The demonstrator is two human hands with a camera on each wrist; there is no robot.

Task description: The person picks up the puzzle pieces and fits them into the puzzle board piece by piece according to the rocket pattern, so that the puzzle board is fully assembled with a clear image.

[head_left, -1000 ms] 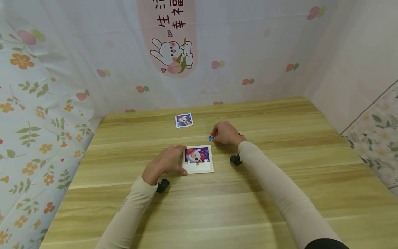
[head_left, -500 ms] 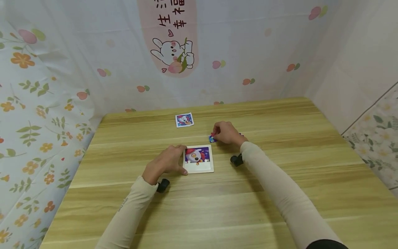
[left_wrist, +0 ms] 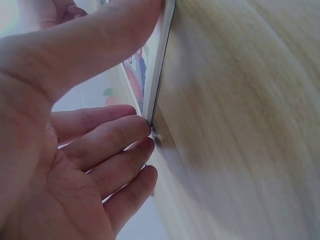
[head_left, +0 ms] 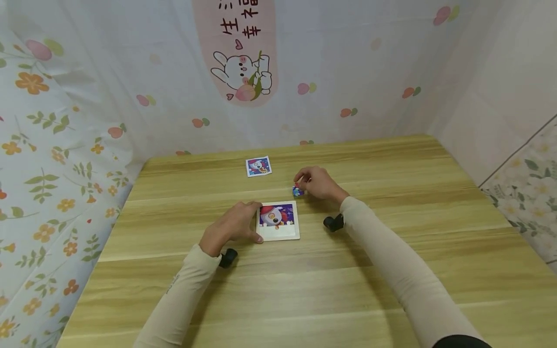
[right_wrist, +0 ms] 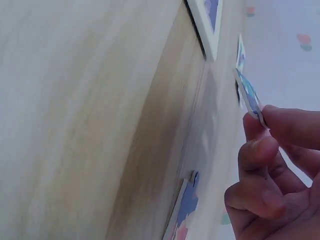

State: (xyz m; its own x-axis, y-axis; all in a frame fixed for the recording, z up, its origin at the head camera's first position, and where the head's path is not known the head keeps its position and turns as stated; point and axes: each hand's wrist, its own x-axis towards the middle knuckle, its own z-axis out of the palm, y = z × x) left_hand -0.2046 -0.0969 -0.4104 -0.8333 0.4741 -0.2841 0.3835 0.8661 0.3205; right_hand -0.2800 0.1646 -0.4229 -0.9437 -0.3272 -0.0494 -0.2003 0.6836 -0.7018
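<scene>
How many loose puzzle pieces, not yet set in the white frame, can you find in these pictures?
2, maybe more hidden. One puzzle piece is pinched in the right hand, lifted off the table. Another piece lies flat below that hand in the right wrist view.

The right hand (head_left: 319,183) has apparently lifted its puzzle piece (head_left: 298,191) off the table (head_left: 391,270).

Matt wood-grain table (head_left: 391,251), printed cloth backdrop (head_left: 130,72)
</scene>
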